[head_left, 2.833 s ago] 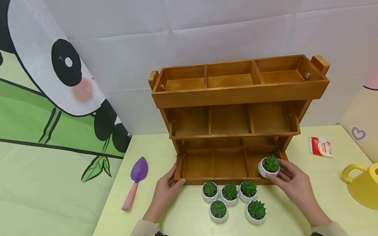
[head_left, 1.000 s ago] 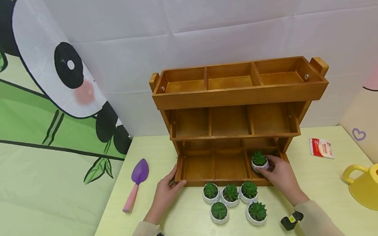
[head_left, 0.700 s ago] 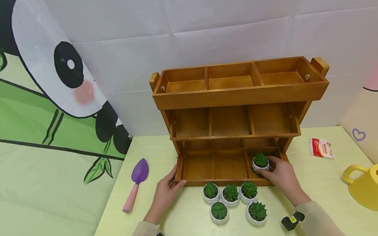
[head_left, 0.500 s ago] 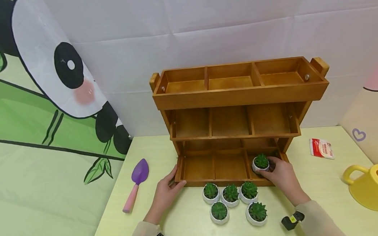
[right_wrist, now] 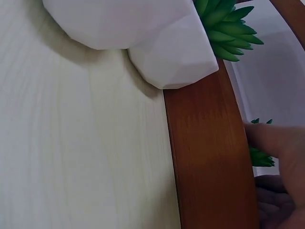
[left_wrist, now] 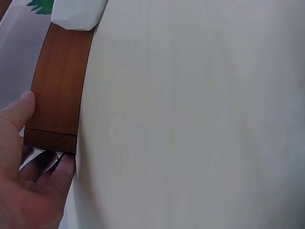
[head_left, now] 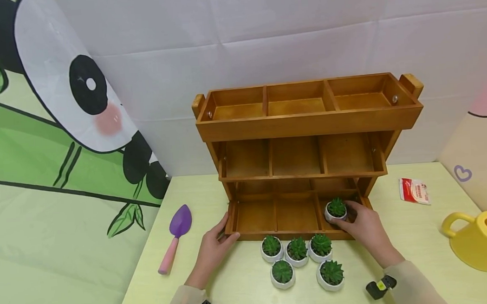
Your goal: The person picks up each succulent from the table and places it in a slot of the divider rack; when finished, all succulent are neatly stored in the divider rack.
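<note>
A three-tier wooden shelf [head_left: 310, 124], each tier split into three compartments, stands at the back of the table. My right hand [head_left: 366, 223] pinches a small succulent in a white pot [head_left: 336, 210] inside the bottom tier's right compartment. In the right wrist view the front board [right_wrist: 209, 157] hides most of that pot. My left hand [head_left: 213, 249] grips the left corner of the bottom tier. The left wrist view shows the thumb [left_wrist: 26, 107] on one side of the board [left_wrist: 59, 81] and the fingers at its end. Several other potted succulents [head_left: 297, 251] stand before the shelf.
A purple trowel with a pink handle [head_left: 175, 237] lies at the left of the table. To the right are a red and white packet [head_left: 414, 191] and a yellow watering can [head_left: 483, 239]. A white cloth backdrop [head_left: 159, 82] hangs behind the shelf.
My right hand has carried the succulent left from the bottom tier's right edge into its right compartment. Over the last half second it has barely moved. My left hand keeps its grip.
</note>
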### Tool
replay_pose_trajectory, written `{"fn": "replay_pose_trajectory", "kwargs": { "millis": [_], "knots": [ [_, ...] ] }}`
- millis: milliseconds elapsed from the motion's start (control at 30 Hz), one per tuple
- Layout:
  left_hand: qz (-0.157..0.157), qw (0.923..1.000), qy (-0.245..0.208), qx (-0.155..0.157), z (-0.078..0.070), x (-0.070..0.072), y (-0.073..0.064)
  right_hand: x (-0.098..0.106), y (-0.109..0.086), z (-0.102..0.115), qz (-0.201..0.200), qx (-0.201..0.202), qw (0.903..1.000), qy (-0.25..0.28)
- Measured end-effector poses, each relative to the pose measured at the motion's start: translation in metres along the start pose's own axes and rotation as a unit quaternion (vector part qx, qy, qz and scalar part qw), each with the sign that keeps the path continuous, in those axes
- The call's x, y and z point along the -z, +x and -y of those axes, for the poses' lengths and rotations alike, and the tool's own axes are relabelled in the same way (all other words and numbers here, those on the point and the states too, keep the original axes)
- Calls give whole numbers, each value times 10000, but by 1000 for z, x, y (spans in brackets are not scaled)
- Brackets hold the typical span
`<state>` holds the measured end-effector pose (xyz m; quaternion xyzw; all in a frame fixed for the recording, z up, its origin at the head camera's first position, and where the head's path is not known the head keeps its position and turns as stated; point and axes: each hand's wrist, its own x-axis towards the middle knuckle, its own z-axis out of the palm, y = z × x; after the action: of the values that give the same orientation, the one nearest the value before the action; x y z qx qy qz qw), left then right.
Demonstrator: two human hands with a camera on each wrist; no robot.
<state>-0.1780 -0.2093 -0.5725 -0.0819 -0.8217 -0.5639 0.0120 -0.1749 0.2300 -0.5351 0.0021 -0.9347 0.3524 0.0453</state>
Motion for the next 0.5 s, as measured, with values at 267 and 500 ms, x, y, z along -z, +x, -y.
{"fn": "replay_pose_trajectory", "kwargs": {
  "millis": [267,500],
  "knots": [
    [20,10000,-2,10,0,0,-1,5,-17,-2,-537,-6,9955,778],
    [23,10000,-3,-4,-1,0,0,8,-36,-3,-879,97,9865,1378]
  ]
}}
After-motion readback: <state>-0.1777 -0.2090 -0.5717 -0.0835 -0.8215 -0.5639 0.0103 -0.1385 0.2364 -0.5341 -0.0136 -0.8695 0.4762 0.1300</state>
